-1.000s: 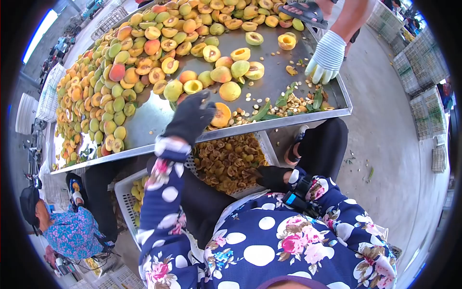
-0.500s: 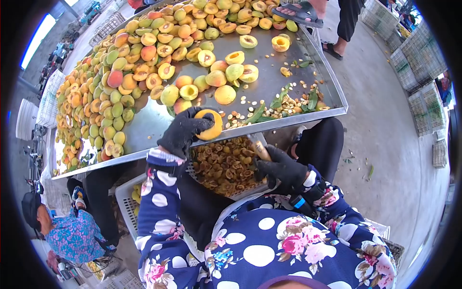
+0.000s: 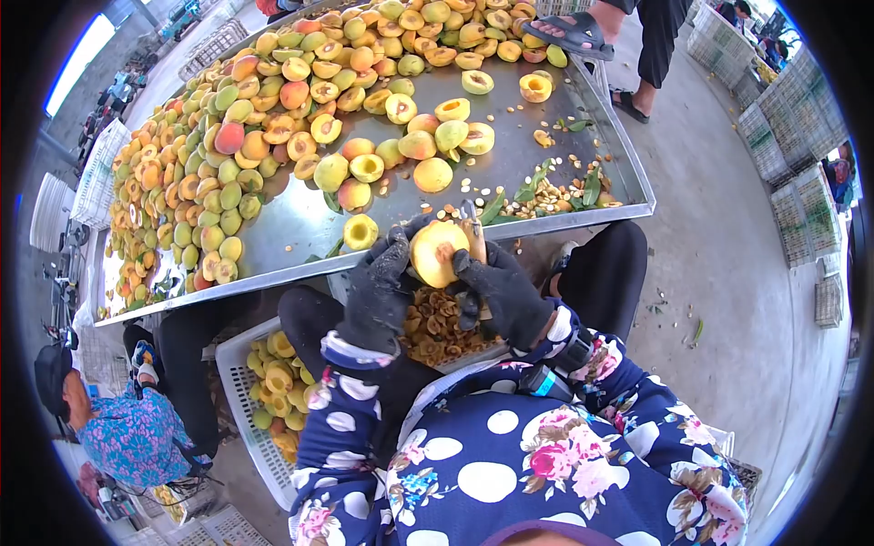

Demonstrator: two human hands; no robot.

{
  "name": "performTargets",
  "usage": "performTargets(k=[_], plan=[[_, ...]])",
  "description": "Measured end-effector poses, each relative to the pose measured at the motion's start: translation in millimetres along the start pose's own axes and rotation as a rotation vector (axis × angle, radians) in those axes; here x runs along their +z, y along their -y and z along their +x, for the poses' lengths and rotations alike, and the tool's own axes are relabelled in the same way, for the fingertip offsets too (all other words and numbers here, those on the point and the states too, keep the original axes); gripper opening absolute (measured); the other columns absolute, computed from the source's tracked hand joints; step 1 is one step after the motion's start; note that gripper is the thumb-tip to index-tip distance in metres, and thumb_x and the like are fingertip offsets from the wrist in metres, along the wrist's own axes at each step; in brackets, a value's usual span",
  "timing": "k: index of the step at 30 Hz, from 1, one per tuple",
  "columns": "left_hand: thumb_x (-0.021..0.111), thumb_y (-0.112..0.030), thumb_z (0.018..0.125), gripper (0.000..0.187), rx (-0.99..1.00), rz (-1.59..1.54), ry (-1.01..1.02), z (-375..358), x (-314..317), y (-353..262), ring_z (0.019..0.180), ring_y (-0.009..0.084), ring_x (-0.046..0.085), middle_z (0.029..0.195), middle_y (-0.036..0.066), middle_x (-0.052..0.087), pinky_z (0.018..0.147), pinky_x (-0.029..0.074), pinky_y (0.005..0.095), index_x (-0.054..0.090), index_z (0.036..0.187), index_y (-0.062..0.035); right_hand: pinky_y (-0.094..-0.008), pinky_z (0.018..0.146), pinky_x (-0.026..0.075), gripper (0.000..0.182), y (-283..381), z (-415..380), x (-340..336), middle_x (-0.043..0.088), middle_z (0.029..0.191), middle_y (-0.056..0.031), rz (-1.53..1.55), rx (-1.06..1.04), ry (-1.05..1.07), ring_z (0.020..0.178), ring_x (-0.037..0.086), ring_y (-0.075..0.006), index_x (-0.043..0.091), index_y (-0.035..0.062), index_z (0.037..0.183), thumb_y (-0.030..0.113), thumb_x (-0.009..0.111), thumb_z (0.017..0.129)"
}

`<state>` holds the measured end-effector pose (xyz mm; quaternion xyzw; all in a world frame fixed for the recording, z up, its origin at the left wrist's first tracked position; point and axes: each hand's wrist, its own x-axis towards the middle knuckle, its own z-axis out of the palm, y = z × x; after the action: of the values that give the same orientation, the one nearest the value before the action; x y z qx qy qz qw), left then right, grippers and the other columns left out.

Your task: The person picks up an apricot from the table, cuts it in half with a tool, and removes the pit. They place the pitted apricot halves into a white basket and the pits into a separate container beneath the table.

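Observation:
My left hand (image 3: 378, 287), in a black glove, grips a yellow peach half (image 3: 435, 254) by its left side. The cut face with its brownish centre is turned up toward me. My right hand (image 3: 510, 296), also gloved in black, is closed around a short wooden-handled pitting tool (image 3: 477, 238), its metal end pointing up beside the fruit. The right thumb presses on the cut face. Both hands are above a crate of brown peach scraps (image 3: 432, 328), close to the near rim of the metal table (image 3: 537, 225). A hollowed peach half (image 3: 360, 231) lies at that rim.
A large heap of peaches (image 3: 218, 182) covers the table's left and back. Loose pits (image 3: 555, 198) and leaves lie at its right corner. A white crate of peach halves (image 3: 232, 382) stands on the floor at left. One person (image 3: 137, 437) sits at left; another's sandalled foot (image 3: 574, 35) rests on the far corner.
The hollowed half from my left hand now lies at the table rim, and that hand holds another half. My right hand has come up and left with the tool to meet it.

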<state>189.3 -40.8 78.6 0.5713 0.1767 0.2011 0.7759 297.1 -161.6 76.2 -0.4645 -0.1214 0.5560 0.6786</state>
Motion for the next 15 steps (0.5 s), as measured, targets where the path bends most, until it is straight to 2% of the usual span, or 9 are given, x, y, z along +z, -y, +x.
performTargets(k=[1, 3, 5, 9, 10, 11, 13, 14, 15], plan=[[0.048, -0.025, 0.088, 0.045, 0.181, 0.096, -0.088, -4, 9, 2, 0.102, 0.0157, 0.052, 0.116, 0.009, 0.052, 0.089, 0.042, 0.0278, 0.043, 0.124, 0.0013, -0.0212, 0.038, 0.043, 0.029, -7, 0, 1, 0.057, 0.074, -0.0035, 0.000, 0.001, 0.001, 0.048, 0.050, -0.0083, 0.050, 0.0019, 0.108, 0.022, 0.055, 0.087], [0.041, -0.032, 0.091, 0.047, 0.161, 0.074, -0.124, -3, 10, 19, 0.108, 0.0192, 0.048, 0.121, 0.012, 0.048, 0.092, 0.041, 0.0317, 0.043, 0.125, -0.0001, -0.0205, 0.039, 0.043, 0.030, -21, -1, 4, 0.058, 0.074, -0.0038, 0.007, 0.032, 0.072, 0.048, 0.049, -0.0086, 0.049, 0.0019, 0.108, 0.022, 0.055, 0.087], [0.041, -0.039, 0.091, 0.049, -0.004, -0.710, -0.242, -2, 16, 22, 0.103, 0.0225, 0.053, 0.114, 0.014, 0.053, 0.089, 0.044, 0.0344, 0.046, 0.118, 0.0015, -0.0208, 0.042, 0.042, 0.030, -21, -2, 5, 0.057, 0.075, -0.0034, -0.053, 0.032, 0.101, 0.049, 0.050, -0.0086, 0.048, 0.0033, 0.110, 0.021, 0.054, 0.087], [0.036, -0.047, 0.088, 0.061, -0.081, -0.970, -0.192, -4, 7, 20, 0.107, 0.0255, 0.051, 0.117, 0.016, 0.051, 0.091, 0.042, 0.0381, 0.039, 0.125, 0.0015, -0.0232, 0.046, 0.043, 0.025, 3, -15, 8, 0.056, 0.076, -0.0037, -0.328, 0.048, 0.062, 0.054, 0.052, -0.0090, 0.050, 0.0047, 0.107, 0.020, 0.053, 0.088], [0.034, -0.034, 0.092, 0.048, -0.044, -0.939, -0.183, -5, 4, 23, 0.109, 0.0239, 0.048, 0.120, 0.014, 0.049, 0.092, 0.041, 0.0383, 0.040, 0.125, 0.0000, -0.0254, 0.048, 0.044, 0.024, 5, -17, 6, 0.056, 0.076, -0.0045, -0.429, 0.007, 0.044, 0.057, 0.053, -0.0099, 0.050, 0.0047, 0.107, 0.020, 0.054, 0.088], [0.034, -0.034, 0.092, 0.048, -0.044, -0.940, -0.183, -10, 5, 22, 0.109, 0.0239, 0.048, 0.120, 0.014, 0.049, 0.092, 0.041, 0.0383, 0.040, 0.125, 0.0000, -0.0254, 0.048, 0.044, 0.024, 4, -18, 2, 0.056, 0.076, -0.0045, -0.430, 0.007, 0.044, 0.057, 0.053, -0.0099, 0.050, 0.0047, 0.107, 0.020, 0.054, 0.088], [0.033, -0.027, 0.092, 0.044, 0.228, 0.416, -0.224, -18, 8, 18, 0.109, 0.0244, 0.048, 0.121, 0.014, 0.048, 0.093, 0.041, 0.0381, 0.038, 0.126, 0.0006, -0.0322, 0.055, 0.045, 0.025, -5, -20, -6, 0.058, 0.078, -0.0104, -0.859, -0.243, 0.171, 0.064, 0.058, -0.0176, 0.051, 0.0018, 0.105, 0.019, 0.055, 0.087], [0.033, -0.027, 0.092, 0.044, 0.227, 0.414, -0.223, -18, 6, 20, 0.109, 0.0244, 0.048, 0.121, 0.014, 0.048, 0.093, 0.041, 0.0381, 0.038, 0.126, 0.0006, -0.0322, 0.055, 0.045, 0.025, -7, -21, -7, 0.058, 0.078, -0.0104, -0.860, -0.241, 0.169, 0.064, 0.058, -0.0176, 0.051, 0.0018, 0.105, 0.019, 0.055, 0.087], [0.034, -0.023, 0.091, 0.043, 0.213, 0.010, -0.149, -18, 1, 24, 0.109, 0.0242, 0.049, 0.121, 0.014, 0.048, 0.093, 0.041, 0.0381, 0.037, 0.126, 0.0008, -0.0351, 0.058, 0.045, 0.025, -8, -21, -6, 0.059, 0.079, -0.0139, -1.020, -0.368, 0.171, 0.068, 0.059, -0.0233, 0.051, 0.0006, 0.104, 0.017, 0.055, 0.086]])
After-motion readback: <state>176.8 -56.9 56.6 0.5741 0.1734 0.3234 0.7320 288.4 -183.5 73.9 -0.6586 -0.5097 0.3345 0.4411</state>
